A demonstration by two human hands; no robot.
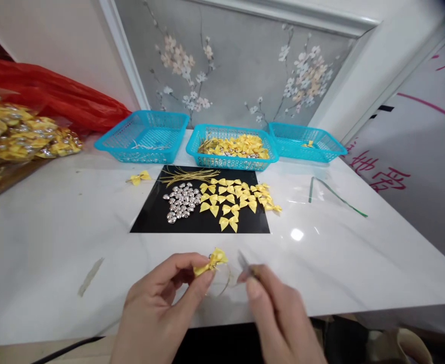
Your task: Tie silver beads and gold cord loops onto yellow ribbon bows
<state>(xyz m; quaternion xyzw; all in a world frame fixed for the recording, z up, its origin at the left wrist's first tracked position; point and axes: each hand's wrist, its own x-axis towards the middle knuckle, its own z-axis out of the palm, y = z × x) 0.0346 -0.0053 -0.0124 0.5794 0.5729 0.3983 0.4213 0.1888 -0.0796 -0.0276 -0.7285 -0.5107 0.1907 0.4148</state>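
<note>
My left hand [161,308] pinches a small yellow ribbon bow [211,263] between thumb and fingers, just above the near edge of the white table [55,242]. A thin wire loops from the bow toward my right hand [279,313], which is closed in a pinch on the wire's end; that hand is blurred. On the black mat [146,222] beyond lie a heap of silver beads [181,201], several yellow bows [233,198] and a bundle of gold wires [186,175].
Three blue baskets stand at the back: left [146,136] with a few wires, middle [232,146] full of bows, right [305,142] nearly bare. A loose bow [139,178] lies left of the mat. Bags of finished pieces [21,134] and red plastic sit far left.
</note>
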